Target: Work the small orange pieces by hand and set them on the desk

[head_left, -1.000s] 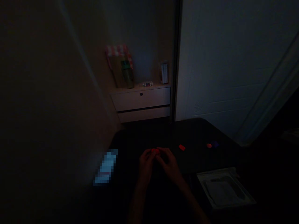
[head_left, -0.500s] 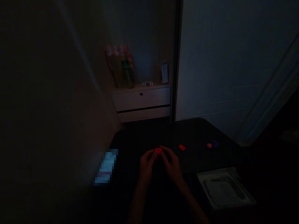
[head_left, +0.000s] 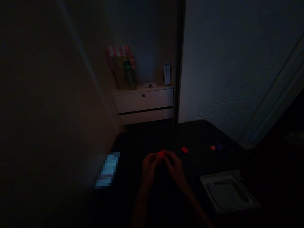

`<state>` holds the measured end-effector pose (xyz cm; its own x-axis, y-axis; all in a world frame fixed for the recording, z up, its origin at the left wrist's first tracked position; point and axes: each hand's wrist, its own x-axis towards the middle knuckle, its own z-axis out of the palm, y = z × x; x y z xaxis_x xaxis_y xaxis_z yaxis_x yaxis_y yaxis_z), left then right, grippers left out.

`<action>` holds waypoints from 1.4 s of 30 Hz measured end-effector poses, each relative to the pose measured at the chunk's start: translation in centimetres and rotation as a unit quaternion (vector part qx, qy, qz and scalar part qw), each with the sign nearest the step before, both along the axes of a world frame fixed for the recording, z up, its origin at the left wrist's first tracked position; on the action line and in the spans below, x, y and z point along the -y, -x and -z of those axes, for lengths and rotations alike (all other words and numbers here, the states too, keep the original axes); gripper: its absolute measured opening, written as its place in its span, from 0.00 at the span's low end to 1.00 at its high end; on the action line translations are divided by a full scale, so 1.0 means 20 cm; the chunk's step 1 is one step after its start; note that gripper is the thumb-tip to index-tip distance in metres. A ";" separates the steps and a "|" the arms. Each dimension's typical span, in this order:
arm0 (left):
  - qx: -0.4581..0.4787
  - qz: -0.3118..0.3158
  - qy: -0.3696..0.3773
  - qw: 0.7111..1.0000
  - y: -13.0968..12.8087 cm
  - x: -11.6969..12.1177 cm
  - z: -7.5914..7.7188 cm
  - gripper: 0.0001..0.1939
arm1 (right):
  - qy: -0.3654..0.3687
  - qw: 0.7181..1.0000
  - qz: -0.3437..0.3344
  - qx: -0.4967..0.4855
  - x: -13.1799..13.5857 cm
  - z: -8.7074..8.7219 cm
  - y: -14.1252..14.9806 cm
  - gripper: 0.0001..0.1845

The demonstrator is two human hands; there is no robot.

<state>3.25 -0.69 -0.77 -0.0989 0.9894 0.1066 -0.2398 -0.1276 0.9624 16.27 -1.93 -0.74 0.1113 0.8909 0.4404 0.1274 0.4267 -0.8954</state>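
Observation:
In the dim light, my left hand (head_left: 149, 164) and my right hand (head_left: 174, 164) meet over the dark table (head_left: 152, 136). Between their fingertips they pinch a small, bright red lump (head_left: 161, 154), perhaps modelling clay; its underside is lost in shadow. A flat red piece (head_left: 185, 150) with squared edges lies on the table just beyond my right hand. Farther right, a pinkish-orange lump (head_left: 212, 148) sits beside a dark purple piece (head_left: 218, 146).
A bright, pixelated rectangle (head_left: 108, 170) lies at the table's left edge. A pale, square tray-like object (head_left: 229, 191) is at the lower right. Behind the table, a drawer unit (head_left: 146, 100) carries a green bottle (head_left: 129, 76). White panelling (head_left: 220, 63) rises at the back right.
Both hands stay in nearly the same place, still pinching the red lump, which has shifted very slightly downward. The pieces on the table have not moved.

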 end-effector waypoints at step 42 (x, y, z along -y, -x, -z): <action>0.002 0.028 -0.003 1.000 0.00 0.01 0.00 0.14 | -0.019 1.000 -0.013 -0.008 0.00 -0.01 0.00 0.13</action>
